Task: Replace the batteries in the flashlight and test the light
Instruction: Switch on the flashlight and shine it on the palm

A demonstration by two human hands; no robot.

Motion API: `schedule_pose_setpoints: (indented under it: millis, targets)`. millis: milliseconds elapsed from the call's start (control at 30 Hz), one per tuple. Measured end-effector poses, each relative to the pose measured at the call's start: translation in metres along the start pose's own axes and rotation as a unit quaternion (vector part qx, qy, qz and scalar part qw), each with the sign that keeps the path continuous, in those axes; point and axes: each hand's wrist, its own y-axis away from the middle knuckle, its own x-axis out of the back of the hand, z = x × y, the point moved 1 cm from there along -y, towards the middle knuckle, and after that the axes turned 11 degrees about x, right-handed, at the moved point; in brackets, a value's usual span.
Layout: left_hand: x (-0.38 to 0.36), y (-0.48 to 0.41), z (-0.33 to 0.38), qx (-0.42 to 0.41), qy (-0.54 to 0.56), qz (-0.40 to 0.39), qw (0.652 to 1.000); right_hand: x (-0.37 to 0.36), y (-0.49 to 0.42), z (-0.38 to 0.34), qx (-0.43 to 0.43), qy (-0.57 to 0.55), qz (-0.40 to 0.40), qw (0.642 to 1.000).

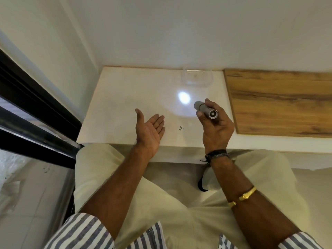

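- The right hand (216, 126) is raised above the table (125, 97), its fingers (199, 115) wrapped around a silver flashlight (206, 110) right of centre frame — head pointing away.
- The left hand (150, 131) hovers palm-up and empty, fingers spread loosely, thumb raised.
- A bright light spot (184, 97) lies on the pale table just beside the flashlight head.
- A clear plastic container (195, 78) stands against the white wall (179, 29); a wooden panel (280, 101) fills the right.

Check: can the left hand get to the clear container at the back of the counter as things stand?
Probably yes. The left hand is open and holds nothing, and the white counter between it and the clear container is bare. The right hand and flashlight sit off to the side.
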Motion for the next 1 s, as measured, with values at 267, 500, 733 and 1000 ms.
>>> schedule_pose_setpoints:
  millis: [267,500,733,1000]
  targets:
    - [0.002,0.001,0.001,-0.004,0.006,0.007,1.0,0.004,-0.003,0.0,-0.042,-0.042,-0.002,0.998]
    - [0.002,0.001,0.002,-0.009,0.019,0.015,1.0,0.004,0.001,0.0,-0.016,0.05,0.033,0.998]
    - [0.001,0.002,0.001,-0.008,0.012,0.01,1.0,0.001,-0.004,-0.002,-0.041,-0.117,0.031,0.992]
    - [0.002,0.0,0.0,0.012,0.023,-0.018,1.0,0.009,-0.006,0.01,-0.264,-0.295,0.108,0.912]
